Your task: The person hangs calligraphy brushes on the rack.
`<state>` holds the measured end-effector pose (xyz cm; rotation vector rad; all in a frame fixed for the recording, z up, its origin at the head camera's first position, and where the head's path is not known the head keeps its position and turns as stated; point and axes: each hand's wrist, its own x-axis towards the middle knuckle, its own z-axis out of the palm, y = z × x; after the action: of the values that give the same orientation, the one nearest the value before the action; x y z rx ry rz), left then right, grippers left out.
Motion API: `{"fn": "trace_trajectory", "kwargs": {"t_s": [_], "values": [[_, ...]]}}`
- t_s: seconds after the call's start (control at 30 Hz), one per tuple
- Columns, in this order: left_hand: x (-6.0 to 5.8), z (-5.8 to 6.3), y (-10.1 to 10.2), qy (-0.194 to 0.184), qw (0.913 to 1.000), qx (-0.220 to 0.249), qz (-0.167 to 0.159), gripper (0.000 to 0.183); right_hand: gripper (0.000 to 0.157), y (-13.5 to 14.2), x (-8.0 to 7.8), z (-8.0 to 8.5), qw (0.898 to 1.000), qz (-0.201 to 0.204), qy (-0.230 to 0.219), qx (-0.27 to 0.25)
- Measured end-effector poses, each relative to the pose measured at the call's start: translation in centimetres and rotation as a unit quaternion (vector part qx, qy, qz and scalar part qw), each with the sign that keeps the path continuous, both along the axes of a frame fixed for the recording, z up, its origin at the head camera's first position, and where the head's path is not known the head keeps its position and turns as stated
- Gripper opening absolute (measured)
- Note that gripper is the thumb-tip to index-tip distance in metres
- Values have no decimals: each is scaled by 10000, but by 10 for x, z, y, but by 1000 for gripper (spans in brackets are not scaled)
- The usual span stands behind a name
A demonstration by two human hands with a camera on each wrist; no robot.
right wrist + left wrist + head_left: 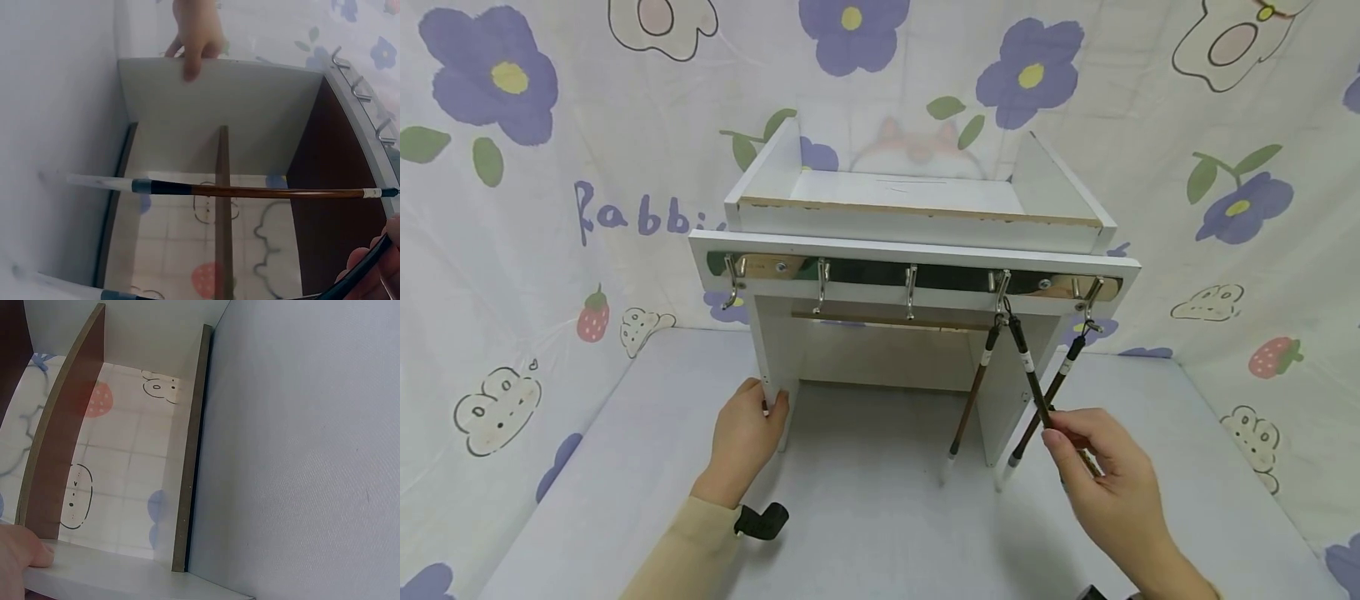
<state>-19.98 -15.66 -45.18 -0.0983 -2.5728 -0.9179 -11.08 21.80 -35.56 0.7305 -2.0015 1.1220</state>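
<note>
My left hand [741, 437] grips the front edge of the left side panel [769, 350] of a white shelf rack, thumb on the inner face. With thumb and fingers my right hand [1112, 475] pinches a dark-handled calligraphy brush [1028, 367] at the right. The cord loop at its top is at the fourth hook [1002, 287]; whether it is over the hook, I cannot tell. Another calligraphy brush [976, 392], with a brown handle, hangs from that same hook. From the fifth hook [1092, 296] hangs a third brush [1060, 375], which crosses behind the held one.
A shiny metal strip [865, 272] with several hooks runs along the rack's front board. Above it is an open-topped tray [917, 215]. The rack stands on a pale table [865, 517] against a patterned cloth [647, 150]. A crossbar [190, 456] spans the rack low at the back.
</note>
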Motion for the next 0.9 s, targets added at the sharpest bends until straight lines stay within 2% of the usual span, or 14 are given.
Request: {"fn": "trace_trajectory", "kwargs": {"t_s": [0.2, 0.37, 0.53, 0.7, 0.9], "values": [[-1, -1, 0, 6, 10000, -19, 26, 24, 22, -6, 0, 2, 9998, 130, 38, 130], [-1, -1, 0, 36, 10000, -26, 27, 23, 28, -12, 2, 4, 9992, 182, -18, 349], [-1, 0, 0, 74, 10000, -10, 17, 24, 35, -14, -2, -2, 9984, 265, -75, 503], [0, 0, -1, 97, 9999, -30, 24, 23, 40, -12, -12, -15, 9964, 368, -310, 698], [0, 0, 0, 60, 10000, -18, 33, 24, 32, -14, -15, -19, 9931, 311, -767, 833]]}}
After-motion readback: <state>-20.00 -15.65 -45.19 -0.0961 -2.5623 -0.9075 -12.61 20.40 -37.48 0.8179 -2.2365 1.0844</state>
